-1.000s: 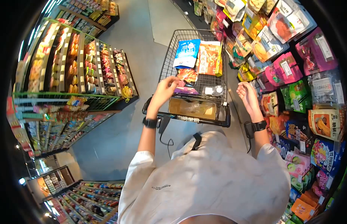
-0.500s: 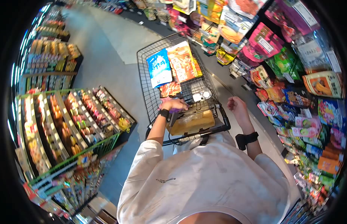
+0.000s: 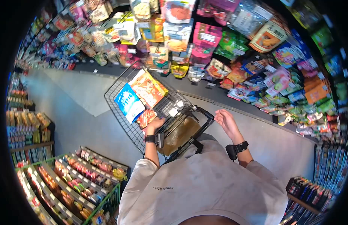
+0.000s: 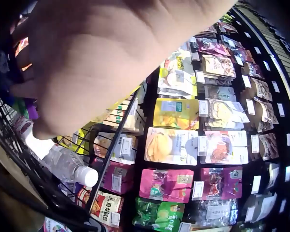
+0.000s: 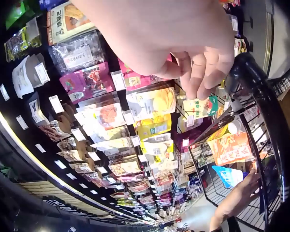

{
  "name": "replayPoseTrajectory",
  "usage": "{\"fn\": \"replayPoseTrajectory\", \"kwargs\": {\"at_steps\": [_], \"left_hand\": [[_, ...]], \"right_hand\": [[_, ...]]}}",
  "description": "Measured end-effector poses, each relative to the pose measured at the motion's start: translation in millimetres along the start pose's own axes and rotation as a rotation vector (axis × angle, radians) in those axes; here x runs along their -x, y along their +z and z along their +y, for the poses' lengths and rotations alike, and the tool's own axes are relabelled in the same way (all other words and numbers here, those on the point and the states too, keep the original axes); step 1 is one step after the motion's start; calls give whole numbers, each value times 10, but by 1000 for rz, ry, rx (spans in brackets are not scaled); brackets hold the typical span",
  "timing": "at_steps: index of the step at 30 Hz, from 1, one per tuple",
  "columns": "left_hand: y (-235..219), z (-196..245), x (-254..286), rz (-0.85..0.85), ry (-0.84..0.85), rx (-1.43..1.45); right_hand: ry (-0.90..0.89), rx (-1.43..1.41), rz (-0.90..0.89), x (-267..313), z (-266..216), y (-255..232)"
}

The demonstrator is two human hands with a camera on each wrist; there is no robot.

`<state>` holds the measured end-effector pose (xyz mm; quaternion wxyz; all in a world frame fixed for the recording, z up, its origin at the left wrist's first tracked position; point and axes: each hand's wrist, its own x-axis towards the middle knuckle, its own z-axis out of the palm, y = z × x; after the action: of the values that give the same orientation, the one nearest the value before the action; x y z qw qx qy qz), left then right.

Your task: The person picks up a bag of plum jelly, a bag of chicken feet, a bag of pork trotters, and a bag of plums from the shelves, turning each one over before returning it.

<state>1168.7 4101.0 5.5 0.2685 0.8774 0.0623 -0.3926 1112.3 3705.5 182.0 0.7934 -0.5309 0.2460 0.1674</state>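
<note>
One left hand (image 3: 155,123) inside trolley (image 3: 190,143), grip unclear; right hand (image 3: 227,122) beside it, slack, empty; jolts may shift plastic bottle (image 4: 64,163).

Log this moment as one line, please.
left hand: over shopping cart, beside red packet; right hand: empty, near handle; cart: blue pouch, orange pouch, white-capped bottle

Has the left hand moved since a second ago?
Yes: against the cart basket, the left hand has moved rightward, inward from the left edge.

Cart (image 3: 124,128) holds two pouches (image 3: 129,104) side by side; small packet (image 3: 146,117) behind, bottle (image 4: 63,163) right; hanging packs (image 3: 179,34) ahead, shelves (image 3: 110,195) left.
</note>
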Motion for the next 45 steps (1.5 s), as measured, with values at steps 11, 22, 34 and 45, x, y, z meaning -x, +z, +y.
{"fn": "replayPoseTrajectory", "kwargs": {"at_steps": [11, 22, 34, 45], "left_hand": [[-723, 1203, 1552, 332, 394, 285], [-210, 2623, 2604, 177, 906, 565], [2059, 4848, 3343, -244, 1207, -81], [4234, 6867, 3712, -937, 1400, -347]], "right_hand": [[-132, -60, 205, 998, 390, -415], [-209, -118, 133, 1499, 602, -1181], [-573, -105, 381, 3018, 1077, -3504], [-623, 204, 708, 4396, 1043, -4823]]}}
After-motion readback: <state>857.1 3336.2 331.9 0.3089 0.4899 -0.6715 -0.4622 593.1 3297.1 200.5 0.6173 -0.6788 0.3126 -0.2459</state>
